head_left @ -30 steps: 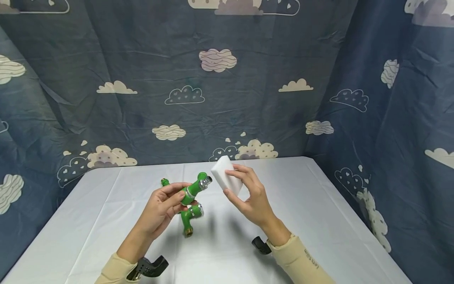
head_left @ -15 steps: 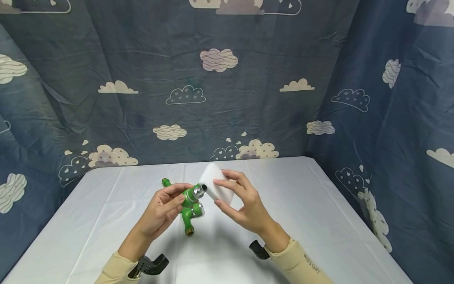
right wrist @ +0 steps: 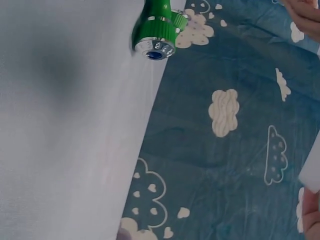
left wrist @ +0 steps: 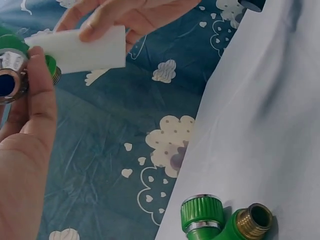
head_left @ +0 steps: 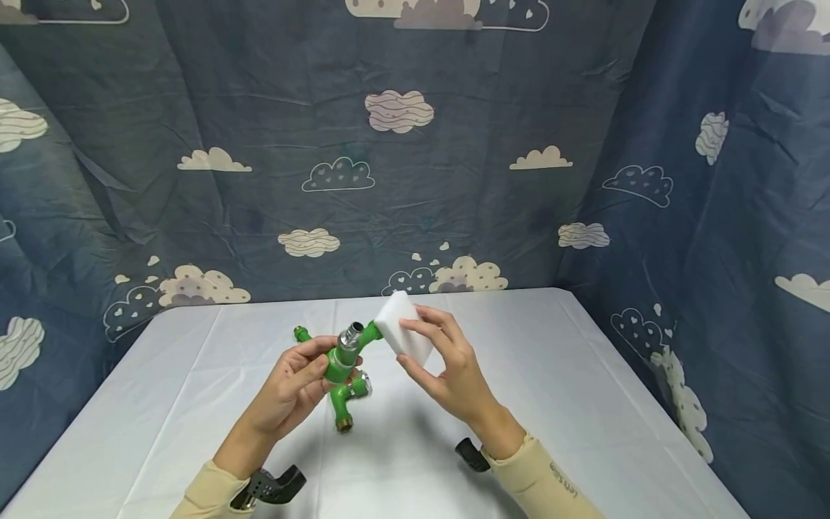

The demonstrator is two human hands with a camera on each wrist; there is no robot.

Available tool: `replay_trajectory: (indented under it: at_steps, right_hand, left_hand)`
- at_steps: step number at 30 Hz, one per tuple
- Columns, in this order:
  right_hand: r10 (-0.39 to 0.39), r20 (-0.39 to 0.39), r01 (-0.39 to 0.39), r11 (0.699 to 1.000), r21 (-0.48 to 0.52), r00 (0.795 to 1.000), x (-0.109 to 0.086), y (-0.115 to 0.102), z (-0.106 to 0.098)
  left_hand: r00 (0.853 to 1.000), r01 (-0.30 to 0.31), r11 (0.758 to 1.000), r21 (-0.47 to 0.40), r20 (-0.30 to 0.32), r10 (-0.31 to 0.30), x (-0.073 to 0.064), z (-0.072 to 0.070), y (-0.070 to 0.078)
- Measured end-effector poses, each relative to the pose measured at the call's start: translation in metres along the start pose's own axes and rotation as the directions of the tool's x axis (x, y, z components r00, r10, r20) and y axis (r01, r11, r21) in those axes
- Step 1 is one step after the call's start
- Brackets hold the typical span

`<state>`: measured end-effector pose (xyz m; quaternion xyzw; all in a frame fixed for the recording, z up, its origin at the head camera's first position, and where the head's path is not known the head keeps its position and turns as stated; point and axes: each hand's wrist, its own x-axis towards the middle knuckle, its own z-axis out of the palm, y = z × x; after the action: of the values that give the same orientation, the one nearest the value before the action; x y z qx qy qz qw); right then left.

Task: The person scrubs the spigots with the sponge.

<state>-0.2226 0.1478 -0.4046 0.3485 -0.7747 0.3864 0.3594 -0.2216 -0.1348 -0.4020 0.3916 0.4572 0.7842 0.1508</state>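
My left hand (head_left: 292, 389) grips a green tap (head_left: 338, 364) with a chrome spout pointing up and a green stub reaching right. Seen from the left wrist, a blue inside shows in its ringed mouth (left wrist: 7, 85). My right hand (head_left: 457, 367) pinches a white sponge block (head_left: 398, 324) between thumb and fingers, its left edge right at the green stub. The sponge (left wrist: 92, 52) overlaps the tap's brass-threaded end in the left wrist view. In the right wrist view only a corner of the sponge (right wrist: 312, 165) and a fingertip show.
A second green tap (head_left: 340, 407) with a brass end and a ribbed collar lies on the white-covered table (head_left: 551, 404), below the hands. Beyond the left hand pokes a green piece with a brass tip (head_left: 301, 333). A dark cloud-patterned curtain (head_left: 441, 187) surrounds the table.
The held tap has turned in my left hand, its chrome spout swinging from rightward to upward. My right hand brought the sponge left to the tap, then slightly up and right along the stub.
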Motion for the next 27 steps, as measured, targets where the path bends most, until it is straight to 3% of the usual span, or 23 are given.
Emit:
replay_trajectory:
  at_steps: [5,9,12,16,21,24,27]
  right_hand:
    - [0.098,-0.016,-0.098,0.995,-0.021,0.995,0.0,0.007,-0.001]
    - [0.149,-0.029,-0.149,0.989,-0.012,0.988,0.001,0.004,-0.005]
    - [0.13,-0.035,-0.13,0.992,0.0,0.991,0.003,-0.004,-0.005]
    - [0.057,-0.025,-0.056,0.998,0.023,0.998,0.004,-0.016,-0.004]
    - [-0.025,0.018,0.025,1.0,-0.009,1.0,0.004,-0.03,0.001]
    - [-0.056,0.041,0.059,0.996,-0.067,0.998,0.002,-0.033,0.004]
    - [-0.079,0.05,0.084,0.99,-0.111,0.996,0.002,-0.034,0.005]
  left_hand:
    - [0.999,-0.016,0.999,-0.052,-0.05,0.014,0.0,0.0,0.0]
    - [0.989,-0.005,0.999,-0.038,-0.148,-0.001,0.002,0.001,0.0]
    - [0.965,0.038,0.999,-0.003,-0.258,-0.037,0.003,0.003,-0.003]
    - [0.915,0.12,0.992,0.035,-0.391,-0.097,0.005,0.011,-0.008]
    - [0.865,0.208,0.976,0.064,-0.478,-0.153,0.009,0.023,-0.013]
    - [0.856,0.24,0.968,0.075,-0.487,-0.174,0.01,0.027,-0.014]
    - [0.863,0.249,0.965,0.079,-0.471,-0.184,0.01,0.028,-0.015]
